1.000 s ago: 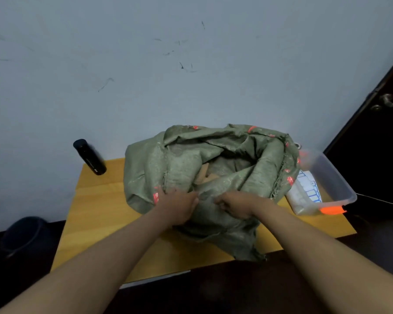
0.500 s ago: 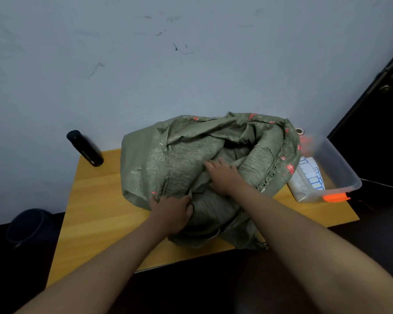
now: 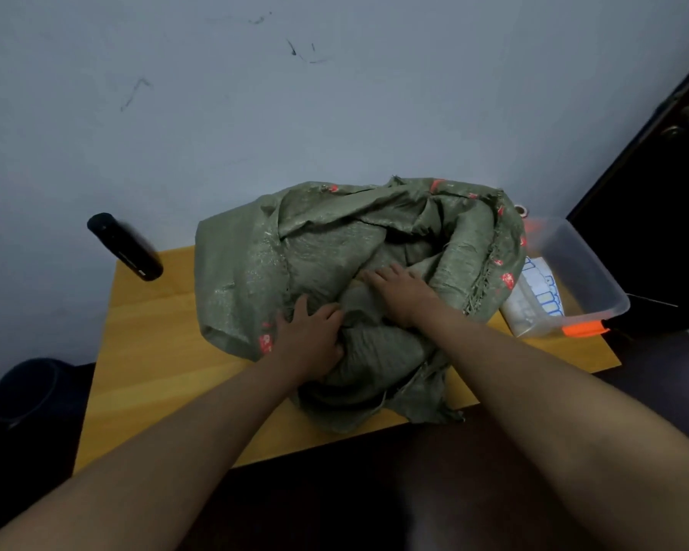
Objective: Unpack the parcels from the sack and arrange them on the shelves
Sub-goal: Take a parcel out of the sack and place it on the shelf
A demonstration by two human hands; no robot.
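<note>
A crumpled green woven sack (image 3: pixel 255 264) with red print lies on a wooden table (image 3: pixel 156 351), its mouth open towards me. My left hand (image 3: pixel 309 340) grips a bunched fold of the sack's near edge. My right hand (image 3: pixel 400 290) reaches into the mouth with fingers spread flat on the fabric inside. A small tan patch (image 3: pixel 362 275) shows by its fingertips; I cannot tell what it is. No parcel shows plainly.
A black bottle (image 3: pixel 126 248) stands on the table's back left corner against the grey wall. A clear plastic tub (image 3: pixel 573 280) with an orange clip and white packets sits at the right. A dark bin (image 3: pixel 24 391) is on the floor at left, a dark door (image 3: pixel 661 216) at right.
My right hand let go of the sack's near edge and moved up into the mouth, fingers spreading flat. My left hand kept its hold on the fold. The view tilted slightly.
</note>
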